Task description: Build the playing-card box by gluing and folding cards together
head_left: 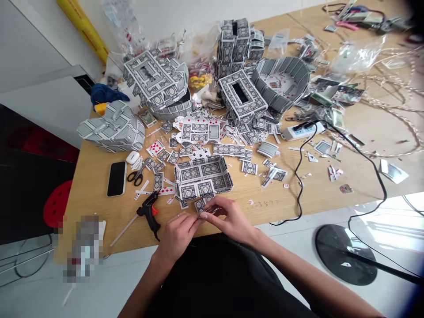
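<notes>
Near the table's front edge, my left hand [182,230] and my right hand [232,217] meet with fingertips pinched on a small playing card piece [199,206] with a grey patterned back. Both hands are closed, and my fingers hide part of the piece. Just beyond them stands a shallow open box made of playing cards [228,176], with loose card pieces lying inside. Left of my hands lies a black glue gun [147,211] with an orange trigger and a white glue stick at its rear. Scissors [136,176] lie farther left, beside a phone [117,178].
Card-covered boxes, including one with a rectangular opening [261,105], a round card basket [265,73] and a bag-shaped card piece [122,132] stand behind. Card scraps cover the middle. A power strip [293,132] with a black cable [300,185] lies right. Twisted cord [391,106] spreads far right.
</notes>
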`<state>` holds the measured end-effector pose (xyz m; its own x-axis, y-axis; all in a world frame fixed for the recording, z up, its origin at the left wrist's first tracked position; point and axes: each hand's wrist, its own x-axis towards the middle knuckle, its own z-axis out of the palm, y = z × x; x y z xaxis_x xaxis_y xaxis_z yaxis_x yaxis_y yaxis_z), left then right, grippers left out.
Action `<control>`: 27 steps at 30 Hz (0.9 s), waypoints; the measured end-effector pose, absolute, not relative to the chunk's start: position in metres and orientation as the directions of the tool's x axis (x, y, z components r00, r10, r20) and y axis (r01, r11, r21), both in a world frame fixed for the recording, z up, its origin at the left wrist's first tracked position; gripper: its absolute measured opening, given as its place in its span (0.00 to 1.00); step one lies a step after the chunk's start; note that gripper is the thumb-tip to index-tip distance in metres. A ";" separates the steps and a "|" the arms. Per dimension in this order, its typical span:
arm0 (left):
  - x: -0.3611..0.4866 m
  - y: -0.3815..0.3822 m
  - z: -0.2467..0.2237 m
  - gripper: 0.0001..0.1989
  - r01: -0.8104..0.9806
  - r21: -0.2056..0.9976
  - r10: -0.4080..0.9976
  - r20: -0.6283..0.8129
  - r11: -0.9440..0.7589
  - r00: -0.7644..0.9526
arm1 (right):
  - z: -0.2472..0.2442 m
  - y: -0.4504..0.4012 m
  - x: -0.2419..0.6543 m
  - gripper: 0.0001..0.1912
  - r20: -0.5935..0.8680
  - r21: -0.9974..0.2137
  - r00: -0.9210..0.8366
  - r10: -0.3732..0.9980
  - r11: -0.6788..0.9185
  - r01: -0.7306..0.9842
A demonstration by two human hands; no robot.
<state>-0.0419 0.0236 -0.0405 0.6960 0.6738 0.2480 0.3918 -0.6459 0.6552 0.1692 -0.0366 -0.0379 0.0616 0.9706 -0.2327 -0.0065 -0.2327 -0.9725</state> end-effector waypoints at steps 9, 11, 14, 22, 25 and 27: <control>-0.032 0.030 -0.031 0.16 0.406 0.902 0.781 -0.146 -0.147 0.608 | -0.040 -0.042 0.184 0.23 -0.288 -0.919 0.061 0.956 -0.258 -0.297; -0.029 0.030 -0.030 0.20 0.332 0.943 0.760 -0.233 0.024 0.607 | -0.039 -0.044 0.186 0.22 -0.290 -0.902 0.029 0.957 -0.263 -0.344; -0.026 0.029 -0.028 0.21 0.267 0.955 0.752 -0.271 0.131 0.601 | -0.037 -0.045 0.188 0.23 -0.281 -0.894 0.007 0.960 -0.259 -0.367; -0.016 0.029 -0.024 0.06 0.171 0.985 0.863 -0.063 -0.028 0.501 | -0.039 -0.051 0.189 0.24 -0.264 -0.955 0.071 0.962 -0.250 -0.162; -0.005 0.035 -0.019 0.03 0.215 0.971 0.835 -0.030 -0.106 0.549 | -0.035 -0.050 0.196 0.21 -0.206 -0.978 0.148 0.967 -0.200 -0.053; 0.005 0.045 -0.013 0.01 0.283 0.931 0.788 0.008 -0.231 0.616 | -0.032 -0.047 0.206 0.21 -0.163 -0.985 0.215 0.963 -0.173 0.027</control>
<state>0.0051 0.0446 -0.0132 0.6161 0.7876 0.0084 0.2826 -0.2310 0.9310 0.2057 -0.0465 -0.0318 0.2150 0.9629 -0.1629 0.0267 -0.1726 -0.9846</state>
